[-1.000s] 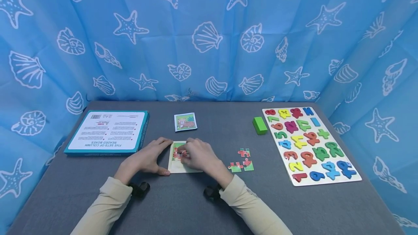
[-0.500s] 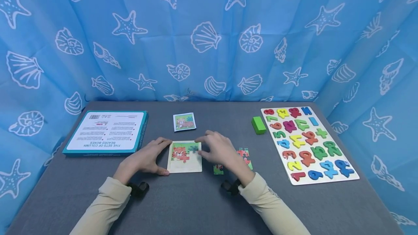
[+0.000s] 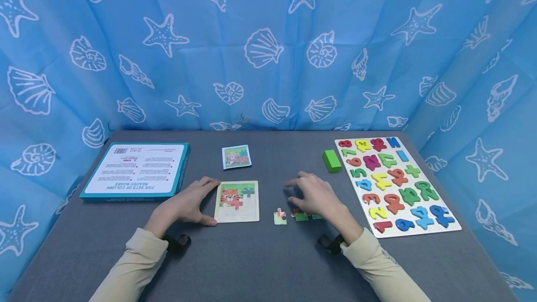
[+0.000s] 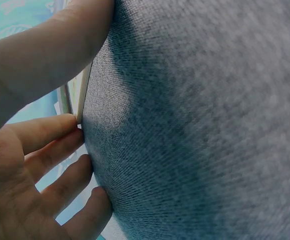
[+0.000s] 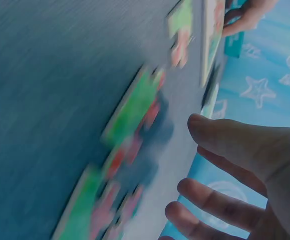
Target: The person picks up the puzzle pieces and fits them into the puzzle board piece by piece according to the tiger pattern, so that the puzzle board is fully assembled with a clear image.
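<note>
My left hand (image 3: 186, 204) rests at the left edge of a square puzzle tray (image 3: 248, 212), thumb and forefinger spread along that side. In the left wrist view the fingertips (image 4: 75, 120) touch the tray's rim. Joined jigsaw pieces with a tiger face (image 3: 229, 197) fill the tray's upper part; its lower right is bare. My right hand (image 3: 316, 195), fingers apart and holding nothing, hovers over loose jigsaw pieces (image 5: 130, 112) right of the tray, partly hiding them in the head view. One green-and-orange jigsaw piece (image 3: 279, 217) lies separately between tray and hand.
A small picture card (image 3: 237, 157) lies behind the tray. At the left is a teal-edged box (image 3: 136, 171). A green block (image 3: 332, 161) stands at the back right, beside a white number board (image 3: 446, 227). A blue curtain (image 3: 268, 83) hangs along the table's back edge.
My right hand has let go of a piece in the tray and moved right, over the loose pieces. The separate piece has come into view. My left hand has stayed at the tray.
</note>
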Motion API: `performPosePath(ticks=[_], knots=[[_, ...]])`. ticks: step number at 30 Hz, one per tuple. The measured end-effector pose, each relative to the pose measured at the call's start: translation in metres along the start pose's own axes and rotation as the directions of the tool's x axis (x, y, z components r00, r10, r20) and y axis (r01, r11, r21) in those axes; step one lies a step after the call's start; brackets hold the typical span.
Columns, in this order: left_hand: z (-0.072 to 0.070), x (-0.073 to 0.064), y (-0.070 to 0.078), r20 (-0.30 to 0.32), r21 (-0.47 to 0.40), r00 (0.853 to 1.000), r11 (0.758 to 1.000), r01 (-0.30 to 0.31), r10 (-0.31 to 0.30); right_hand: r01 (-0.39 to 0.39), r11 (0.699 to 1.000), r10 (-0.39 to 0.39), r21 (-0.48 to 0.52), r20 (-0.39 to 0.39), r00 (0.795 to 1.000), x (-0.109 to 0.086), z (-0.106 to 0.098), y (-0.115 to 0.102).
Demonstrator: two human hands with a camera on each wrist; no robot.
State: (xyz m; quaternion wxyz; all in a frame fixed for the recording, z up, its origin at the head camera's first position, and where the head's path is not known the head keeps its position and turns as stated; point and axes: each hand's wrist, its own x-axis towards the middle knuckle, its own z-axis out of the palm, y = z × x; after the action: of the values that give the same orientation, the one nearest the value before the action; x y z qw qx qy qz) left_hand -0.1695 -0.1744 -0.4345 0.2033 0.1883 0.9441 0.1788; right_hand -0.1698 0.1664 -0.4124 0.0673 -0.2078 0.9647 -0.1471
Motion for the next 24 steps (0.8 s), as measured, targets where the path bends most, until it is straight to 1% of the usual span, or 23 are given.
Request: performPosePath(ticks=[6, 11, 16, 24], knots=[[-0.001, -0.001, 0.0, -0.001, -0.004, 1.0, 1.0, -0.006, 0.006, -0.019, 1.0, 0.019, 0.019, 0.004, 1.0, -0.011, -0.005, 0.024], [-0.001, -0.002, 0.0, -0.001, -0.006, 1.0, 1.0, -0.005, 0.005, -0.049, 0.999, 0.049, 0.017, 0.023, 0.999, -0.016, -0.005, 0.035], [-0.001, -0.003, 0.0, -0.003, -0.003, 1.0, 1.0, -0.007, 0.007, -0.06, 0.998, 0.06, -0.005, 0.022, 0.998, -0.019, -0.004, 0.038], [-0.001, -0.001, 0.0, 0.002, 0.003, 1.0, 1.0, -0.001, 0.001, -0.083, 0.997, 0.083, 0.004, 0.034, 0.996, -0.02, -0.002, 0.039]])
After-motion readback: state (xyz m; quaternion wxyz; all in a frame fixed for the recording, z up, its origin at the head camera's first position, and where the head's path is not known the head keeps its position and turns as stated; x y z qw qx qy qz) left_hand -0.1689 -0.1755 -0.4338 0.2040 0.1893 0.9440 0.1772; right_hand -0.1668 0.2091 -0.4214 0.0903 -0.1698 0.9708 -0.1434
